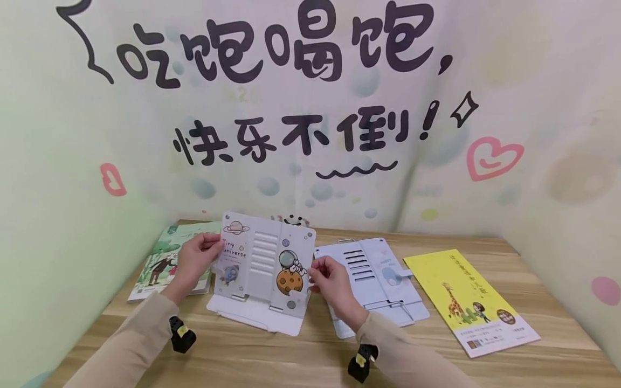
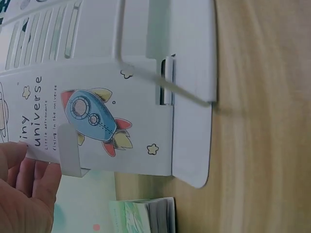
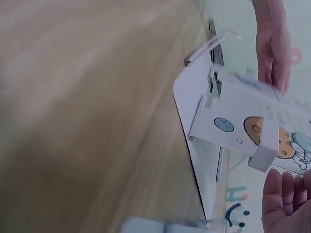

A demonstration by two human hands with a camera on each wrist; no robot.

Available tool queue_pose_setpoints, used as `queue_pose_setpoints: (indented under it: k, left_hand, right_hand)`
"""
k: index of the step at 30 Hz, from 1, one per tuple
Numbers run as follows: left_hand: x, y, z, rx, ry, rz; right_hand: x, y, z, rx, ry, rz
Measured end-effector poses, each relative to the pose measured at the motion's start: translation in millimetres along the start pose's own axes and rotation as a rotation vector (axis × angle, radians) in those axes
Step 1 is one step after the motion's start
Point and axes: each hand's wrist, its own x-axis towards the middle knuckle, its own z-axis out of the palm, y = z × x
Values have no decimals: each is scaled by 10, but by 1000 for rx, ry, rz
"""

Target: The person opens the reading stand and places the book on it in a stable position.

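A white book stand [image 1: 264, 269] printed with a planet, a rocket and an astronaut stands on the table, its back panel raised from its flat base [image 1: 254, 315]. My left hand [image 1: 196, 261] pinches the panel's left edge, thumb on the printed face beside the word "universe" and fingers behind. A white page clip [image 2: 70, 150] sits just beside those fingers. At the opposite edge, my right hand [image 1: 335, 283] holds the panel by its side with bent fingers, close to another page clip [image 3: 266, 145]. The wire rest [image 2: 119, 34] crosses in front of the panel in the left wrist view.
A second pale book stand [image 1: 373, 253] with a blue print leans back to the right. Beyond it lies a yellow book [image 1: 466, 291] with a giraffe. A green book [image 1: 165, 258] lies behind my left hand. A printed cloth [image 1: 291, 188] hangs behind the wooden table [image 1: 271, 361].
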Motion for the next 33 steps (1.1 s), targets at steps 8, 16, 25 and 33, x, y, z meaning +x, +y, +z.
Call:
queue_pose_setpoints:
  k: [8, 16, 25, 33]
  left_hand:
    - [-139, -31, -45, -52, 29, -39]
    - [-213, -49, -52, -73, 77, -72]
    - [-248, -89, -19, -109, 120, -66]
    - [-243, -95, -28, -96, 113, -73]
  right_hand:
    - [352, 10, -37, -74, 24, 17]
    - [481, -65, -20, -129, 12, 30]
    - [596, -6, -10, -153, 37, 44]
    - [620, 9, 9, -167, 47, 59]
